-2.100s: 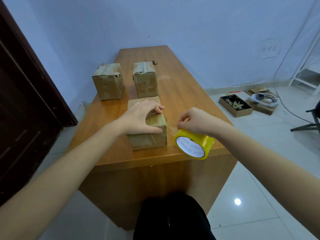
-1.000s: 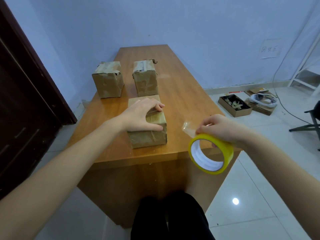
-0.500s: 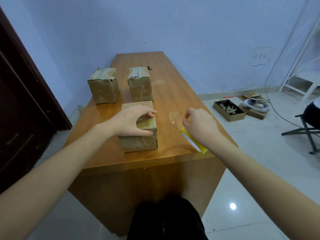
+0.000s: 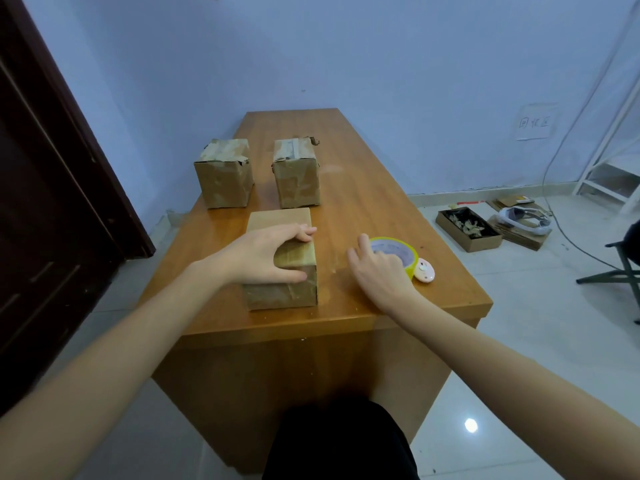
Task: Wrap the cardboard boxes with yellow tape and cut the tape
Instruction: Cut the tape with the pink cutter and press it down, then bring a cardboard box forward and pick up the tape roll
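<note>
A wooden table (image 4: 367, 209) carries three cardboard boxes. The nearest box (image 4: 284, 292) sits close to the front edge, and my left hand (image 4: 263, 258) grips it from above, fingers over its top and thumb on its front face. Two more boxes stand further back, one on the left (image 4: 223, 178) and one on the right (image 4: 298, 178), both with worn tape on top. The yellow tape roll (image 4: 398, 252) lies flat on the table to the right of the near box. My right hand (image 4: 379, 271) rests over its left rim with fingers apart. A small pink cutter (image 4: 424, 270) lies touching the roll's right side.
A dark door (image 4: 52, 202) is on the left. On the floor to the right are an open box of scraps (image 4: 467, 228), flat cardboard with a white device (image 4: 523, 218), a cable, a white rack (image 4: 620, 168) and a chair leg (image 4: 616, 268).
My right hand brought the tape roll from off the table's front edge back over the table and laid it flat beside the pink cutter. My left hand stayed on the near box.
</note>
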### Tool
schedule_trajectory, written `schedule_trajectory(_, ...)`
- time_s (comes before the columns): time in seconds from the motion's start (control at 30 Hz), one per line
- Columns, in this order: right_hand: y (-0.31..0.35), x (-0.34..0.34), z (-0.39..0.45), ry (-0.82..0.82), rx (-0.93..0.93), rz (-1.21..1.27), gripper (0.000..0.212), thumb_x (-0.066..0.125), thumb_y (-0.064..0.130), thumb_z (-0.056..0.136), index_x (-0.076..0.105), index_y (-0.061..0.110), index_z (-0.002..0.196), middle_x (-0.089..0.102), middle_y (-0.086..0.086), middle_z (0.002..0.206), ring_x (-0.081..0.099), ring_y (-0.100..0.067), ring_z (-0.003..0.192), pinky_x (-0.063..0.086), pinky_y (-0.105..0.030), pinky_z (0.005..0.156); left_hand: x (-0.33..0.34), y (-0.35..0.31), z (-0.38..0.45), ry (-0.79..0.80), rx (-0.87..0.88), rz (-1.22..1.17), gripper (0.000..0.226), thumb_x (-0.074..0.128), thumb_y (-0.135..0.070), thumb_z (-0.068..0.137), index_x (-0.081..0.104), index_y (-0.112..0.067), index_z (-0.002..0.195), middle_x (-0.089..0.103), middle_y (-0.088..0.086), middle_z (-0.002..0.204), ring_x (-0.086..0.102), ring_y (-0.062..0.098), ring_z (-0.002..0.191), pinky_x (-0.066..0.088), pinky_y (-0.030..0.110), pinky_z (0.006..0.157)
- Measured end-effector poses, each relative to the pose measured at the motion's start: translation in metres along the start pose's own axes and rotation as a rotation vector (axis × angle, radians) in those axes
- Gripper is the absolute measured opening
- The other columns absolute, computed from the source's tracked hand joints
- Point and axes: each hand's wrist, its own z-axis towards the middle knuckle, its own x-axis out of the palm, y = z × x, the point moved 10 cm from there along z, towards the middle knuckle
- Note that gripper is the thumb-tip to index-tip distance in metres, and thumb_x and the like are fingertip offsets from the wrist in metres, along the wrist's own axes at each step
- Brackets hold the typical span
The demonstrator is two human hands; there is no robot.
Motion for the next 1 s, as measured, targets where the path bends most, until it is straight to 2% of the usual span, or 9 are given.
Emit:
schedule_trajectory(0.1, 0.004, 0.004, -0.006, 0.007, -0.065, 0.018, 0.029, 0.034, -0.008, 0.064, 0.055, 0.012, 0.059, 0.064, -0.011, 0.08, 0.009, -0.017, 0.039, -0.008, -0.022, 0.049, -0.001, -0.002, -0.001, -0.002, -0.006, 0.019, 0.059, 0.069, -0.043, 0.082, 0.044, -0.028, 0.132, 0.034, -0.022, 0.146, 0.03, -0.009, 0.127, 0.028, 0.015, 0.098)
schedule_trajectory(0.17, 0.003, 0.003, -0.008, 0.001, -0.082, 0.006, 0.027, 0.049, -0.009, 0.061, 0.064, 0.011, 0.068, 0.063, -0.013, 0.082, 0.01, -0.018, 0.039, -0.004, -0.02, 0.046, -0.001, -0.003, -0.001, -0.002, -0.003, 0.04, 0.061, 0.069, -0.044, 0.081, 0.042, -0.028, 0.134, 0.034, -0.02, 0.147, 0.033, -0.002, 0.13, 0.03, 0.017, 0.097)
schedule_trajectory(0.3, -0.003, 0.003, -0.006, -0.012, -0.064, 0.004, 0.062, 0.078, 0.001, 0.057, 0.069, 0.015, 0.116, 0.063, -0.014, 0.084, 0.023, -0.018, 0.033, -0.004, -0.019, 0.044, -0.005, -0.002, -0.002, -0.017, -0.043, -0.042, 0.079, 0.072, -0.059, 0.072, 0.035, -0.032, 0.136, 0.031, -0.018, 0.148, 0.035, 0.002, 0.129, 0.037, 0.026, 0.103)
schedule_trajectory(0.43, -0.012, -0.014, -0.008, -0.088, 0.014, 0.142, 0.06, 0.083, 0.033, 0.063, 0.067, 0.006, 0.114, 0.062, -0.014, 0.084, 0.056, -0.025, 0.056, 0.031, -0.025, 0.038, -0.025, 0.011, -0.014, -0.092, -0.18, -0.245, 0.067, 0.06, -0.076, 0.065, 0.047, -0.041, 0.121, 0.035, -0.027, 0.139, 0.033, 0.0, 0.127, 0.032, 0.031, 0.101)
schedule_trajectory(0.53, -0.017, -0.043, -0.009, -0.207, 0.104, 0.41, 0.046, 0.062, 0.028, 0.081, 0.063, 0.001, 0.119, 0.064, -0.016, 0.105, 0.063, -0.03, 0.084, 0.047, -0.031, 0.057, -0.05, 0.035, -0.032, -0.362, -0.338, -0.358, 0.042, 0.05, -0.054, 0.09, 0.052, -0.028, 0.122, 0.042, -0.015, 0.136, 0.036, 0.002, 0.12, 0.029, 0.025, 0.095)
schedule_trajectory(0.6, -0.014, -0.042, -0.003, -0.056, 0.224, 0.772, 0.047, 0.044, 0.029, 0.098, 0.048, 0.005, 0.138, 0.052, -0.012, 0.135, 0.052, -0.028, 0.12, 0.046, -0.035, 0.088, -0.047, 0.063, -0.049, -0.457, -0.528, -0.391, 0.043, 0.044, -0.045, 0.096, 0.05, -0.018, 0.129, 0.047, -0.006, 0.131, 0.042, 0.009, 0.119, 0.033, 0.027, 0.096)
schedule_trajectory(0.67, 0.006, -0.027, 0.0, 0.204, 0.296, 1.127, 0.055, 0.033, 0.038, 0.102, 0.028, 0.011, 0.15, 0.032, -0.005, 0.153, 0.029, -0.02, 0.141, 0.025, -0.032, 0.111, -0.026, 0.087, -0.067, -0.425, -0.727, -0.514, 0.053, 0.039, -0.05, 0.097, 0.046, -0.014, 0.135, 0.049, 0.0, 0.133, 0.045, 0.016, 0.121, 0.036, 0.036, 0.103)
schedule_trajectory(0.77, 0.04, -0.018, -0.002, 0.413, 0.334, 1.436, 0.062, 0.024, 0.049, 0.102, 0.015, 0.016, 0.154, 0.021, 0.003, 0.158, 0.016, -0.015, 0.146, 0.014, -0.026, 0.113, 0.016, 0.086, -0.076, -0.293, -0.787, -0.73, 0.055, 0.032, -0.055, 0.098, 0.051, -0.017, 0.133, 0.053, 0.001, 0.132, 0.047, 0.02, 0.122, 0.031, 0.037, 0.108)
schedule_trajectory(1.0, 0.053, -0.007, -0.004, 0.366, 0.435, 1.639, 0.056, 0.029, 0.043, 0.103, 0.023, 0.015, 0.151, 0.039, 0.001, 0.148, 0.039, -0.015, 0.132, 0.032, -0.033, 0.112, 0.031, 0.06, -0.073, -0.328, -0.757, -0.889, 0.065, 0.031, -0.069, 0.089, 0.045, -0.028, 0.138, 0.05, -0.002, 0.135, 0.045, 0.019, 0.125, 0.034, 0.041, 0.109)
